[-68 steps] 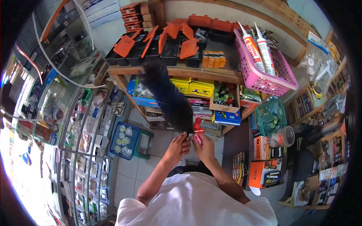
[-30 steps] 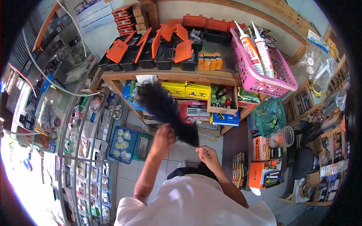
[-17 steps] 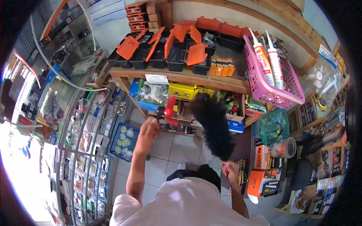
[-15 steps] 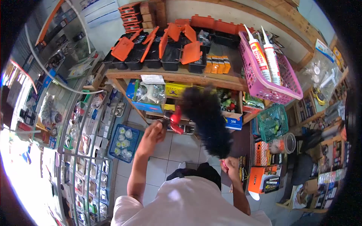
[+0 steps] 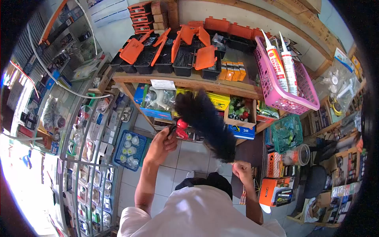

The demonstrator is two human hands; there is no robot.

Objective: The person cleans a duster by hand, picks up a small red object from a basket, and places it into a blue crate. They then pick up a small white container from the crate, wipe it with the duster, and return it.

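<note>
A fluffy black duster (image 5: 209, 126) slants across the middle of the view, its handle end in the closed fingers of my right hand (image 5: 242, 171). My left hand (image 5: 162, 143) is wrapped around the dark end of a shiny red object (image 5: 182, 129); I cannot tell its kind. The duster's far end overlaps the front of the lower shelf, close above and to the right of the red object. Behind it, a small box of red and green items (image 5: 239, 110) and a yellow box (image 5: 217, 100) sit on that shelf.
Black bins with orange lids (image 5: 184, 59) line the wooden counter (image 5: 233, 87). A pink basket (image 5: 290, 98) with sealant tubes (image 5: 278, 69) stands at its right. A blue basket (image 5: 129, 150) is on the floor at left, beside a glass cabinet (image 5: 85, 160). Orange boxes (image 5: 272, 189) stand low at right.
The duster has swung left and its handle end has risen slightly. The red object, in my left hand, has shifted slightly left. The view has moved a little.
</note>
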